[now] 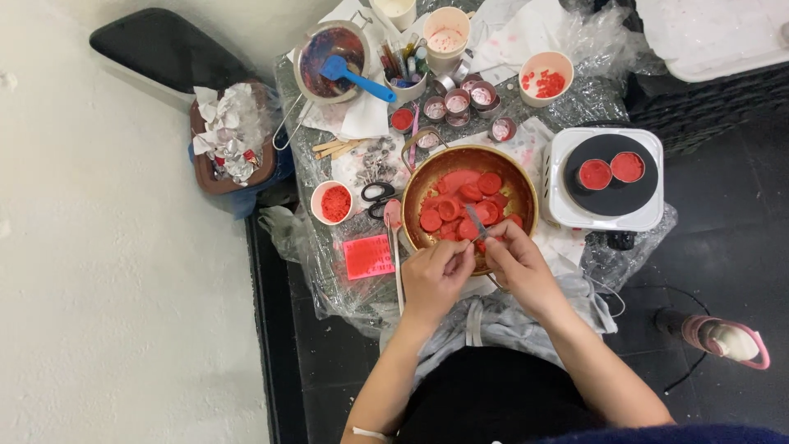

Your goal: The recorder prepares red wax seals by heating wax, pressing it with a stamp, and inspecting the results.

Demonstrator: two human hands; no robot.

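Both hands at near rim of brass bowl (pixel 519 191), working a small red piece w/ a blade.

L hand (pixel 436 278): fingers curled, pinching small red wax piece (pixel 480 245) at bowl's near edge. R hand (pixel 518 265): closed around small metal blade (pixel 475 220), tip pointing into bowl over red wax discs (pixel 460 201). Hot plate (pixel 606 177) just right of bowl, w/ 2 red-filled tins (pixel 611 171). Scissors (pixel 378 196) + cup of red powder (pixel 333 202) left of bowl.

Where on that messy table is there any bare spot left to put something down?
Little room. One bare strip lies left of the pink card, below the small cup of red powder. Everywhere between the brass bowl, the hot plate and the cluster of small tins is crowded.
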